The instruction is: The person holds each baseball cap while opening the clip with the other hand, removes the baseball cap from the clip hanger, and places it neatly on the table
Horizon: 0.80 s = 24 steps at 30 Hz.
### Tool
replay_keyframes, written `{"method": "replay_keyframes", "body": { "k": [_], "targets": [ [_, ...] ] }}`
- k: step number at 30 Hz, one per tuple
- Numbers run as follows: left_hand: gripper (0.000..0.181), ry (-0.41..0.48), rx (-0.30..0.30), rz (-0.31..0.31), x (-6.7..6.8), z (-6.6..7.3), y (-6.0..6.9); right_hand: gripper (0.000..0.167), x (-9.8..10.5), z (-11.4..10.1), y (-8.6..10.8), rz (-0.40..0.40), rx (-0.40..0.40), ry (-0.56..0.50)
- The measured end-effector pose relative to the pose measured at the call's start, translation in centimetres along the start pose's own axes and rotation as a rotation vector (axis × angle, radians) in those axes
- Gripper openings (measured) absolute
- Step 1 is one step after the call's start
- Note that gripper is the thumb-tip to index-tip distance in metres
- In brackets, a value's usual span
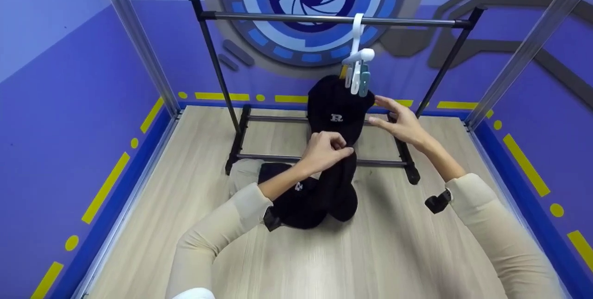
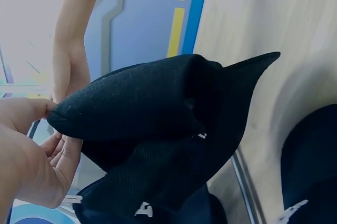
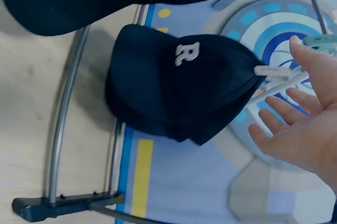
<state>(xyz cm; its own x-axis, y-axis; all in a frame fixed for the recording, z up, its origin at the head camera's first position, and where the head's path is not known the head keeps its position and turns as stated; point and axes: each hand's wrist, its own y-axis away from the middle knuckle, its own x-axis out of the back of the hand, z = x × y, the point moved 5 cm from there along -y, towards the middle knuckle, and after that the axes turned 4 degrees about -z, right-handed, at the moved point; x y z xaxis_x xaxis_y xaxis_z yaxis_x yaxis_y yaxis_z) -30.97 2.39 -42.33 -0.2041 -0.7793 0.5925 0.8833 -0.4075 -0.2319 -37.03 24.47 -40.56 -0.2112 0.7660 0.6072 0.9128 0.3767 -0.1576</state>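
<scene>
A black baseball cap (image 1: 337, 99) with a white letter R hangs from the white clip hanger (image 1: 356, 58) on the rack. In front of and below it, my left hand (image 1: 322, 153) pinches the edge of a second black cap (image 2: 137, 97) between thumb and fingers. Its brim points away from the hand in the left wrist view. My right hand (image 1: 400, 123) is beside the hanging cap, fingers spread and holding nothing. In the right wrist view, a teal clip (image 3: 321, 40) appears by the right thumb; whether they touch I cannot tell.
A black metal rack with a horizontal rail (image 1: 287, 17) stands against the back wall. On the wooden surface (image 1: 287, 262), more dark caps (image 1: 301, 213) and a beige cap (image 1: 243, 174) lie under the left forearm. Blue-purple panels (image 1: 41, 127) enclose the sides.
</scene>
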Motion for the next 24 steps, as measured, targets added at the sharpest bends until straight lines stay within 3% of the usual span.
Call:
{"method": "replay_keyframes", "body": {
  "k": [10,17,24],
  "targets": [
    [0.016,-0.028,0.079,-0.002,-0.4,-3.1,0.9,0.084,-1.3,2.8,2.2,-0.077,0.072,0.220],
    [0.015,-0.001,0.154,0.008,0.6,-5.5,1.8,0.087,-1.8,5.0,3.3,-0.129,0.019,0.234],
    [0.012,-0.085,0.200,0.003,1.4,-7.8,2.9,0.083,-1.8,6.6,4.2,-0.167,-0.017,0.243]
  ]
}}
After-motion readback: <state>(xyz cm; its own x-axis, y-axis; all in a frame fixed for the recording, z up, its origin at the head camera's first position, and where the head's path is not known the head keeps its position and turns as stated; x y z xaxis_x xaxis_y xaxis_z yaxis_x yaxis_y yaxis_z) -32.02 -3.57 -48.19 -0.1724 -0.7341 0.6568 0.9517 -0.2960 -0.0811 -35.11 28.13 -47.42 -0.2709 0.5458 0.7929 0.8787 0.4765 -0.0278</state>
